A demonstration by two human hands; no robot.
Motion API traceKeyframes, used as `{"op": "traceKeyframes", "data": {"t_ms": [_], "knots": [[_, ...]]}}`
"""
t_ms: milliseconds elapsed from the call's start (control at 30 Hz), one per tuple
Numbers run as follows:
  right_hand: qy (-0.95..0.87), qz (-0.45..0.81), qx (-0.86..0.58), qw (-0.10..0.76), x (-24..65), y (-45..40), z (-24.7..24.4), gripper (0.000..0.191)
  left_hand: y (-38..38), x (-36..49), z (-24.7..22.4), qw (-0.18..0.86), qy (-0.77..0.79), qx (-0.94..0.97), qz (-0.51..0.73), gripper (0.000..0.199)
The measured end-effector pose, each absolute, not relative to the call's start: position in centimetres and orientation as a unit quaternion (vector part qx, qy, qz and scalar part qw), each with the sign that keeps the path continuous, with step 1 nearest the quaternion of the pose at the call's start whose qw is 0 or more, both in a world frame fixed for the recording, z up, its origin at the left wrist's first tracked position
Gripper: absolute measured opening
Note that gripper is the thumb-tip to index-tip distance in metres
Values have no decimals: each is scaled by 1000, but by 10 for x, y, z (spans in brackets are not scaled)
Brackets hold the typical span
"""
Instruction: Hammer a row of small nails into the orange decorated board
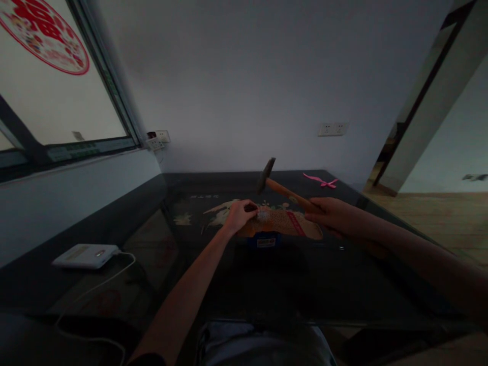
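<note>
My right hand (331, 213) is wrapped round the wooden handle of a hammer (285, 192), whose dark metal head is raised above the table. Beneath the hammer lies a tan insole-shaped piece (280, 222) with a dotted surface and a red band near its right end. It rests on a small blue box (264, 240). My left hand (241, 214) is at the left end of the piece, its thumb and fingers pinched together. A whitish patch shows beside the fingertips, but what they pinch is too small to make out.
A dark glossy table (229, 284) with a printed floral pattern stands against the wall. On its left lies a white power bank (87, 255) with a white cable (110, 277). A pink ribbon (322, 181) lies at the far right. Wall sockets (332, 129) are behind.
</note>
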State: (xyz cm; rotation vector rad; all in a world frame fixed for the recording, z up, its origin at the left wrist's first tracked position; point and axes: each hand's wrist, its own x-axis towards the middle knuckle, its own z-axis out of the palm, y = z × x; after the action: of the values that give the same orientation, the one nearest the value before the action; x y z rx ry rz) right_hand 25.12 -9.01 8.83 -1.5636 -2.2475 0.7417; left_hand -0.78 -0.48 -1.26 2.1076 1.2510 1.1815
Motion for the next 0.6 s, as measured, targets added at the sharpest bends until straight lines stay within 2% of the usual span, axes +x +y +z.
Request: {"op": "traceKeyframes", "data": {"t_ms": [133,333,600], "knots": [[-801,256,-532,96,243,-91,89,21,-5,-8,-12,211,467,752,415,8],[-835,166,-515,100,239,-88,95,21,-6,-8,-9,212,478,751,404,9],[-843,157,-511,67,240,-92,95,24,-7,-7,-9,202,492,751,390,10]]}}
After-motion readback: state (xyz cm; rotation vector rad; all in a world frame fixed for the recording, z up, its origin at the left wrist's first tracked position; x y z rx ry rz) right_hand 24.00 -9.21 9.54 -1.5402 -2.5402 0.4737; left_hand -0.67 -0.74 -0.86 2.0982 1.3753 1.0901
